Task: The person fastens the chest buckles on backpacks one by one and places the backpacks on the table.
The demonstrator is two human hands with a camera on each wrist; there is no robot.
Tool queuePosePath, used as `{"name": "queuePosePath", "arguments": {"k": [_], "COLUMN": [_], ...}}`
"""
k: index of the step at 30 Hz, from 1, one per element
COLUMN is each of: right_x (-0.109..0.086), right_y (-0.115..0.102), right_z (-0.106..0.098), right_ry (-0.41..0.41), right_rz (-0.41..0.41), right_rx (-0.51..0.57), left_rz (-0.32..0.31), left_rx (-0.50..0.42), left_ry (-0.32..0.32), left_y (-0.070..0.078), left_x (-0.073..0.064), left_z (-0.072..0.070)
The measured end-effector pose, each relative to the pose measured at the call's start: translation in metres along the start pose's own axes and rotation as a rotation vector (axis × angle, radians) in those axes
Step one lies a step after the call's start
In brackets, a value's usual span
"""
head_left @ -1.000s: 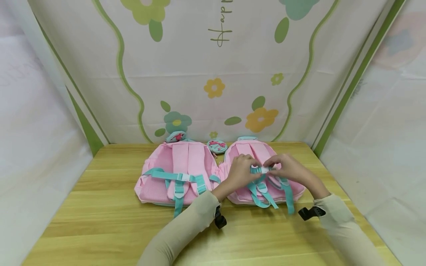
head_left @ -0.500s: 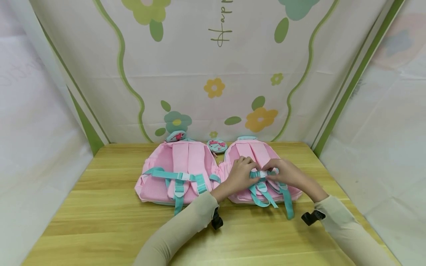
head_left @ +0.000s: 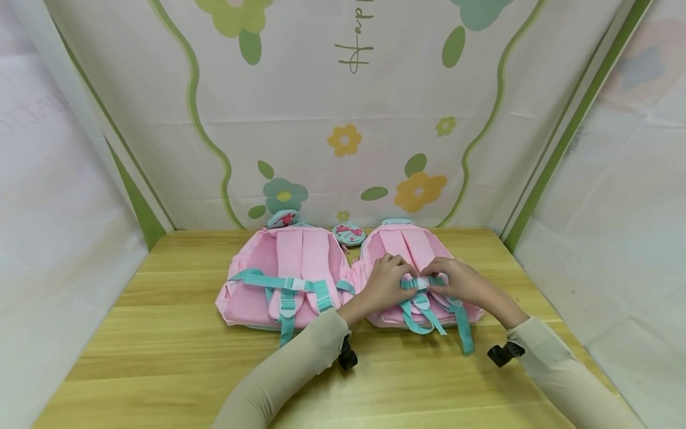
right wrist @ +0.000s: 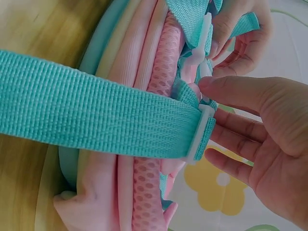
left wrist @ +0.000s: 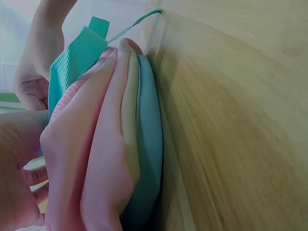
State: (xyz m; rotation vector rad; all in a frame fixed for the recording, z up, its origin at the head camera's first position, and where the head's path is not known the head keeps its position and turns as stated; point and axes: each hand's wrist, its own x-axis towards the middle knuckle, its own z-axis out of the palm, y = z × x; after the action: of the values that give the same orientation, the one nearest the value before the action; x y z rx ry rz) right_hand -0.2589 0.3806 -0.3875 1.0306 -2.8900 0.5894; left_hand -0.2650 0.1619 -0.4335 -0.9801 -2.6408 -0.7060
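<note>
On the right lies a pink backpack, back panel up, with teal webbing straps. Across its shoulder straps runs a teal chest strap with a white side-release buckle, whose halves look joined. My left hand pinches the buckle's left side by the webbing, and my right hand holds its right side between thumb and fingers. In the right wrist view, the right thumb lies by the buckle, near a teal strap with a white adjuster. The left fingertips are hidden in the left wrist view.
Another pink backpack lies to the left, its teal chest strap fastened by a white buckle. A round teal pouch sits between the bags at the back. Floral cloth walls surround the wooden table.
Both hands have brought the buckle slightly down and left, closer to the backpack. The bag's lower right corner has shifted a little inward. The left backpack has stayed put.
</note>
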Motion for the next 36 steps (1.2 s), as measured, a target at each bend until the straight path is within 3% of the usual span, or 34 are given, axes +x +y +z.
{"name": "queuePosePath", "arguments": {"k": [13, 36], "right_x": [-0.001, 0.0], "right_y": [0.003, 0.004], "right_z": [0.004, 0.003], "right_ry": [0.004, 0.001], "right_rz": [0.008, 0.001], "right_rx": [-0.019, -0.014], "left_rz": [-0.015, -0.022], "left_rx": [0.001, -0.059], "left_ry": [-0.05, -0.049], "left_y": [-0.002, -0.005], "left_x": [-0.002, -0.001], "left_z": [-0.002, -0.011]}}
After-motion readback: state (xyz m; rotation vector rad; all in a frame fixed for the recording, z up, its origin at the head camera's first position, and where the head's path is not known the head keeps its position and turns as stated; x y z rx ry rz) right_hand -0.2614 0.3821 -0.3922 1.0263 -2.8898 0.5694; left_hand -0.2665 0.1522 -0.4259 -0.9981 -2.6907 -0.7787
